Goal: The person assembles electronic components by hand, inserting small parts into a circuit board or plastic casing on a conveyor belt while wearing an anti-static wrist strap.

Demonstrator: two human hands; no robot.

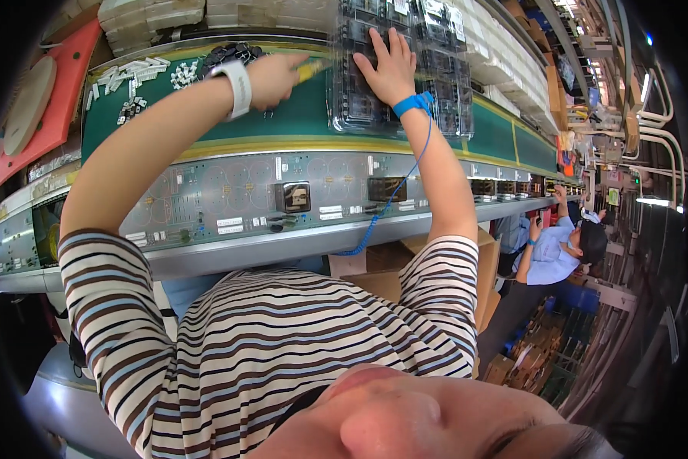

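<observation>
My left hand [273, 81], with a white watch on its wrist, is closed round a slim yellow tool [311, 70] whose exact kind I cannot make out. The tool points toward the left edge of a clear plastic tray [351, 125] that carries rows of black square parts. On top of that tray my right hand [390, 70] lies flat with its fingers spread. A blue wrist strap [413, 105] circles my right wrist, and its blue coiled cord [370, 229] runs down over the bench edge.
White connectors [133, 73] and a heap of black parts [233, 55] lie on the green mat [298, 107]. Nearer me, circuit boards [229, 191] line a metal rail [283, 239]. White foam blocks [504, 57] stand behind. A co-worker [550, 249] is farther right.
</observation>
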